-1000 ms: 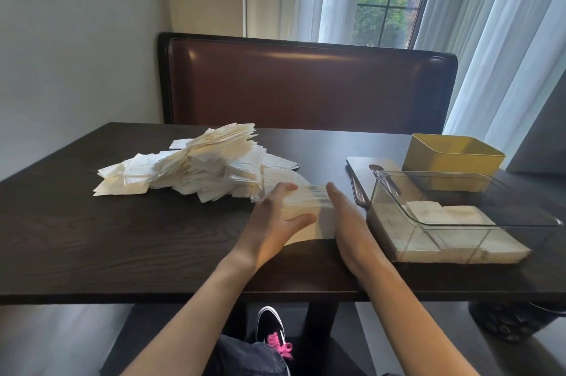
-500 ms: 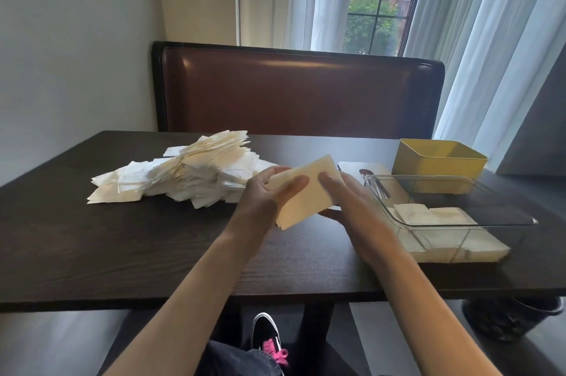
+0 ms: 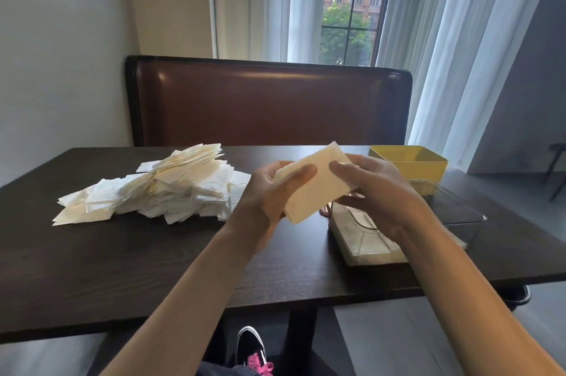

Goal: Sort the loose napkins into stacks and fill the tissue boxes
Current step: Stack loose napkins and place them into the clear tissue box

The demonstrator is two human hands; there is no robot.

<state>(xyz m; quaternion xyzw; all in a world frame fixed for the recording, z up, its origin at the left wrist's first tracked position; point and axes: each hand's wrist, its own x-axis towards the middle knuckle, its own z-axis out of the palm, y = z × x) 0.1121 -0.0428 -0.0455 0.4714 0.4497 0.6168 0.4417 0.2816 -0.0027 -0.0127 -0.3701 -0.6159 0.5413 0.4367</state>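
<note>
A cream stack of napkins (image 3: 315, 189) is held tilted above the dark table (image 3: 122, 256), between both hands. My left hand (image 3: 269, 195) grips its left edge, thumb on top. My right hand (image 3: 370, 189) grips its right edge, thumb on top as well. A big loose pile of white and cream napkins (image 3: 171, 189) lies on the table to the left. A clear plastic box (image 3: 459, 216) with napkins in its bottom stands under my right hand. Behind it sits a yellow box (image 3: 410, 161).
A brown leather bench back (image 3: 269, 106) runs along the table's far side, with a curtained window behind. Something metal (image 3: 324, 210) peeks out below the held stack beside the clear box. My shoe shows under the table's near edge.
Both hands lifted the napkin stack off the table and brought it up higher and a little right, tilted, above the clear box's left end.
</note>
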